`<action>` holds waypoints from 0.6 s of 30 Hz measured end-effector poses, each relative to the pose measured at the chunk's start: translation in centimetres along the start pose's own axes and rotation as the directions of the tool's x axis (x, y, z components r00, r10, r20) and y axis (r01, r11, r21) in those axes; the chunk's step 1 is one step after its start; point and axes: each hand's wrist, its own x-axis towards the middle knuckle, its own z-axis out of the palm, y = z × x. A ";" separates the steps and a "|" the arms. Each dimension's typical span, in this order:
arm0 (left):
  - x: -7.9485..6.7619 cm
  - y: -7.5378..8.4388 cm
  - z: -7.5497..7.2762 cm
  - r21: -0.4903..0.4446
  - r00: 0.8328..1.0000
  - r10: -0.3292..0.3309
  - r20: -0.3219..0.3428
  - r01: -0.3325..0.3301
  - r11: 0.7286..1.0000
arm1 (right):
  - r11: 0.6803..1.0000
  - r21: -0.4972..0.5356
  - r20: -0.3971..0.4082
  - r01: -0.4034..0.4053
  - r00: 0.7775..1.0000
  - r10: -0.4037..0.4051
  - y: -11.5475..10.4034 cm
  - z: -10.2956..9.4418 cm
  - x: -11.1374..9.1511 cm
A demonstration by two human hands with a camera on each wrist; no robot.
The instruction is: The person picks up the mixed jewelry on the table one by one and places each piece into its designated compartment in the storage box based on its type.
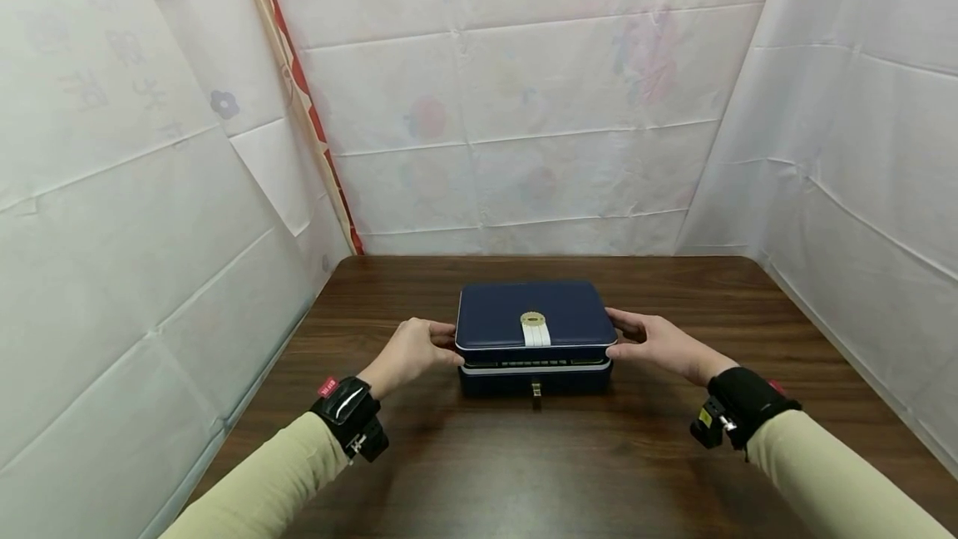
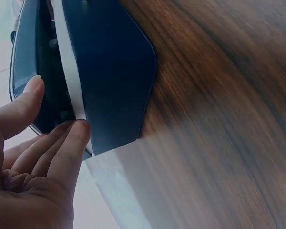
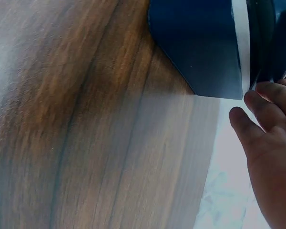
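Note:
A navy jewelry box (image 1: 497, 383) with white edging sits on the table, its lid (image 1: 486, 314) raised a little at the front. A white strap with a round gold badge (image 1: 533, 318) marks the lid, and a small gold clasp (image 1: 536, 390) is on the front of the base. My left hand (image 1: 412, 353) grips the lid's left end, thumb near its front corner and fingers along the side by the gap. At the opposite end my right hand (image 1: 666, 345) holds the lid likewise. A dark interior shows through the gap; its contents are mostly hidden.
The dark wood-grain table (image 1: 539, 472) extends around the box. White sheeting (image 1: 524, 106) hangs behind the table and along both sides, with a red-and-cream strip (image 1: 307, 106) at the back left corner.

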 end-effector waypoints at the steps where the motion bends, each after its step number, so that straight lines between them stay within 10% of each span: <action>1: 0.0 0.0 0.1 0.009 1.000 0.005 -0.003 -0.005 1.000 | 1.000 0.001 -0.001 0.000 1.000 0.000 0.0 0.1 0.0; 18: -0.1 -0.6 1.1 0.039 0.999 0.035 -0.004 -0.034 0.999 | 0.999 -0.006 -0.035 -0.040 0.999 0.040 0.2 1.0 -0.3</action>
